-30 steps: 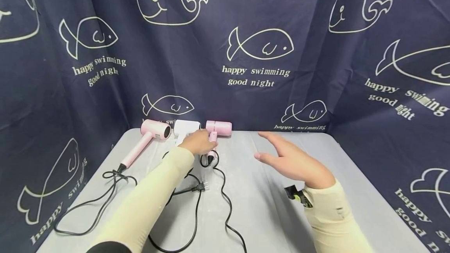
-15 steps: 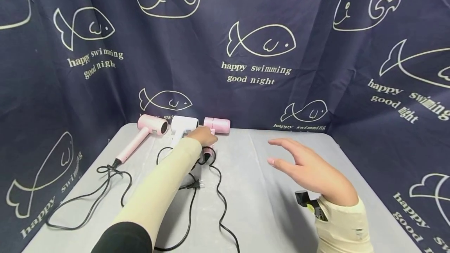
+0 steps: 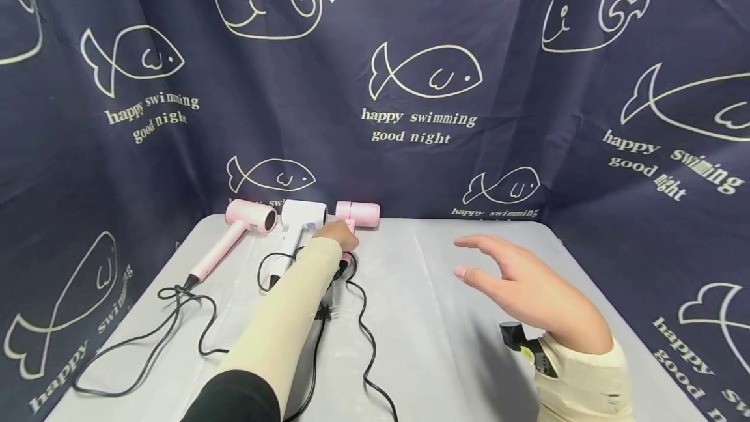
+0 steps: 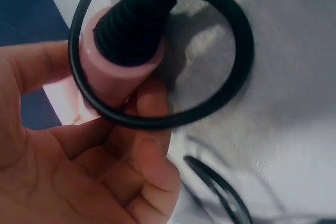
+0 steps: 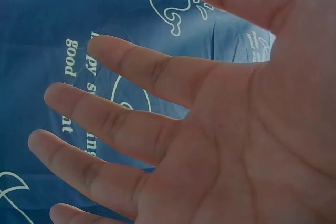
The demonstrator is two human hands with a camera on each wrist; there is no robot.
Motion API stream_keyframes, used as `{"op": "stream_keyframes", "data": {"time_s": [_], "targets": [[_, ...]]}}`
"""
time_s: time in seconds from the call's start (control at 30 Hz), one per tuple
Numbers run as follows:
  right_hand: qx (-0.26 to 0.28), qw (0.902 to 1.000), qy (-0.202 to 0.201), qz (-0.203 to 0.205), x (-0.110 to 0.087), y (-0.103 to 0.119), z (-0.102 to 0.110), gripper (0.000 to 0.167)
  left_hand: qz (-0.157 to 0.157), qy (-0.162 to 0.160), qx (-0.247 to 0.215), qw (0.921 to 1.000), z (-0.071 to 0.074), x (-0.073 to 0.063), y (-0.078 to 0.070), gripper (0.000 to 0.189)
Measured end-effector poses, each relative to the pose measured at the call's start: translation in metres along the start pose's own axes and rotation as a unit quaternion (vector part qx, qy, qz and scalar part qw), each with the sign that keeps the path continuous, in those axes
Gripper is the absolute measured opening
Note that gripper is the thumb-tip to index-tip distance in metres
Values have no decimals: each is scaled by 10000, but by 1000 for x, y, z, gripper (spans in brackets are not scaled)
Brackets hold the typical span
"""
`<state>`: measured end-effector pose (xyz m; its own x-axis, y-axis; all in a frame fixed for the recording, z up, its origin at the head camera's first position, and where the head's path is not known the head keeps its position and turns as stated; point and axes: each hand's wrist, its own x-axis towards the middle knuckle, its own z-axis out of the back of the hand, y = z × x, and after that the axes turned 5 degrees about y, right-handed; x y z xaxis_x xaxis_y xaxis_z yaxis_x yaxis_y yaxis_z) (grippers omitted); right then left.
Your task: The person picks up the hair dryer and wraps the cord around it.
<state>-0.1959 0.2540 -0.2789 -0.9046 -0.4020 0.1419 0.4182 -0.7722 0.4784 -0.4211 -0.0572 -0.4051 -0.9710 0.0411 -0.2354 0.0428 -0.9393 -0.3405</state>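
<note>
The rightmost of three hair dryers, a pink one (image 3: 363, 214), lies at the back edge of the table with its barrel turned to the right. My left hand (image 3: 337, 234) grips its handle, and in the left wrist view thumb and curled fingers sit around the pink handle end (image 4: 118, 80). A black ribbed cord sleeve (image 4: 128, 30) leaves that end, and the black cord (image 4: 244, 40) loops in front of the hand. My right hand (image 3: 527, 285) is held above the right side of the table, fingers spread and holding nothing.
A white hair dryer (image 3: 303, 213) lies just left of my left hand. Farther left is another pink hair dryer (image 3: 249, 215), its cord (image 3: 143, 370) looping over the grey table (image 3: 422, 357). A plug (image 3: 323, 311) lies beside my left sleeve. A dark blue curtain (image 3: 410, 174) stands behind.
My left hand has come down and closed around the right pink hair dryer's handle. My right hand has moved right and toward me, still spread.
</note>
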Motion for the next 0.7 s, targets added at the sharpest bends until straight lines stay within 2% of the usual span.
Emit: {"op": "stream_keyframes", "data": {"time_s": [0.07, 0.2, 0.33, 0.4, 0.53, 0.7], "targets": [[8, 10000, 28, 10, 2, 0, -1, 49, -21, 1, -35, 10000, 0, -1, 4, 15], [-27, 10000, 36, -32, 4, -1, 0, 50, -281, -167, -263, 9991, 5, -2, 8, 15], [-41, 10000, 51, -18, 5, 0, 2, 51, -564, -562, -568, 9952, 8, 3, 10, 23], [-27, 9999, 101, -10, 6, 0, 1, 54, -671, -742, -813, 9917, 13, 0, 9, 23], [23, 9997, 233, -8, 8, 1, -1, 61, -1031, -1096, -1392, 9788, 30, -15, 0, 27], [101, 9996, 258, 67, 10, -1, -7, 65, -1576, -1497, -1987, 9556, 58, -41, -8, 33]]}}
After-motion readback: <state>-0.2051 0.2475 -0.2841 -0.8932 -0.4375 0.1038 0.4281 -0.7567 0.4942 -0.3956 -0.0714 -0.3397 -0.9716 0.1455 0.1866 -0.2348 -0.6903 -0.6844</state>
